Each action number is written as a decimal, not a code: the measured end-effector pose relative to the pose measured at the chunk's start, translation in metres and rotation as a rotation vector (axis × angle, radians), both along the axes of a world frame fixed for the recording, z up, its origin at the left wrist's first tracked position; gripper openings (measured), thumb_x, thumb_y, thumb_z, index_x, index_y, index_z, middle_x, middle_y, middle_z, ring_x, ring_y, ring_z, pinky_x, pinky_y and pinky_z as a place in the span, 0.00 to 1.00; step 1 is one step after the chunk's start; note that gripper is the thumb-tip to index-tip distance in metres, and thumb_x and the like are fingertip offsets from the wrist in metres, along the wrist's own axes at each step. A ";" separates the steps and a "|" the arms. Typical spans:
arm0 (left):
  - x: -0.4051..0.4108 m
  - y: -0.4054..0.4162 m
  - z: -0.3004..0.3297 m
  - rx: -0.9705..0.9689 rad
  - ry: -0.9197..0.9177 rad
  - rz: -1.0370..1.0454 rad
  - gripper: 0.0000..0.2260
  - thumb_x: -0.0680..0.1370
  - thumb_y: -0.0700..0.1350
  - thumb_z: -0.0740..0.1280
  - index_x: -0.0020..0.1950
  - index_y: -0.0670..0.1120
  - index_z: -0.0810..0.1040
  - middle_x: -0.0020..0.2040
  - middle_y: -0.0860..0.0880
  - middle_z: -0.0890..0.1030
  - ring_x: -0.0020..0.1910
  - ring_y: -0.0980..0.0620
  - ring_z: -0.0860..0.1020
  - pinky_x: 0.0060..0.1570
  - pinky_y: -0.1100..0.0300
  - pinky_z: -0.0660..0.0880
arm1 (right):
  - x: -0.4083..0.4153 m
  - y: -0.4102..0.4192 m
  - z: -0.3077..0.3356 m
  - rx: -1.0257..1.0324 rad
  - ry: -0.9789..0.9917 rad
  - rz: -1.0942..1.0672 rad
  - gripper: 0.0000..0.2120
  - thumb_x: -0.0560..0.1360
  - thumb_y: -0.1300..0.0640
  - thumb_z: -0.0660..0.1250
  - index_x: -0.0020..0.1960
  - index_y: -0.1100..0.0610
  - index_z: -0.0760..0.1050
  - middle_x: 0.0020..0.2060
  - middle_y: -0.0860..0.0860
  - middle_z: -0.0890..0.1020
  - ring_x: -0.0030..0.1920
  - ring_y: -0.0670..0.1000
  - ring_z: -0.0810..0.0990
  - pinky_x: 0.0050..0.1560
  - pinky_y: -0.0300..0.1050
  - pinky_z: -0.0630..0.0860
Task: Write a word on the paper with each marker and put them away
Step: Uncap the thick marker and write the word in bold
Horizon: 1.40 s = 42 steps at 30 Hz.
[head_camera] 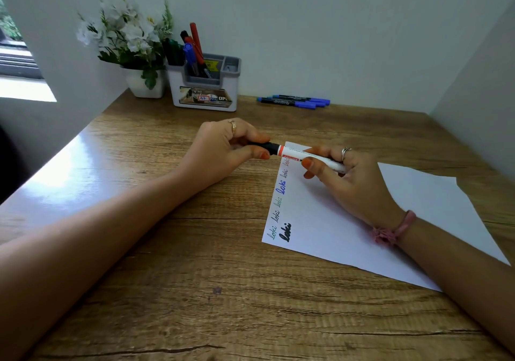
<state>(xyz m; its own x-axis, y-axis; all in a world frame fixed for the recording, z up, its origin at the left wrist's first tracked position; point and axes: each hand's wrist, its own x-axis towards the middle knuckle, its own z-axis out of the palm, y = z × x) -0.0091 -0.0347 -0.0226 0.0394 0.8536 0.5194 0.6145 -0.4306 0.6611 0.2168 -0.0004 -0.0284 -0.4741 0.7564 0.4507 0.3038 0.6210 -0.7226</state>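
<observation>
A white marker (pixel 295 156) with a red band and black cap is held level above the top left corner of the white paper (pixel 390 221). My left hand (pixel 225 148) grips the black cap end, and my right hand (pixel 342 176) grips the white barrel. The paper lies tilted on the wooden desk (pixel 195 277) and carries several handwritten words down its left edge in black, green, blue and faint colours. Three blue markers (pixel 295 101) lie side by side at the back of the desk. A grey and white pen holder (pixel 206 87) at the back holds several markers.
A white pot of white flowers (pixel 131 45) stands left of the pen holder, against the wall. White partition walls close in the desk at the left, back and right. A window shows at the far left.
</observation>
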 end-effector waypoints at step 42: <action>-0.070 0.089 0.109 0.413 -0.630 0.369 0.12 0.73 0.38 0.71 0.54 0.45 0.74 0.49 0.47 0.81 0.43 0.53 0.83 0.49 0.53 0.80 | -0.002 0.005 0.002 -0.074 -0.254 0.078 0.16 0.73 0.68 0.62 0.53 0.52 0.78 0.49 0.42 0.79 0.44 0.34 0.76 0.42 0.26 0.68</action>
<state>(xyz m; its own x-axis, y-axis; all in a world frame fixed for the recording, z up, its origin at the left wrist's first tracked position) -0.0788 0.0543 0.0865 -0.6074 0.4914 0.6242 0.3320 -0.5569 0.7614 0.2145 0.0049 -0.0261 -0.6228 0.7399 0.2543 0.4348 0.5975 -0.6737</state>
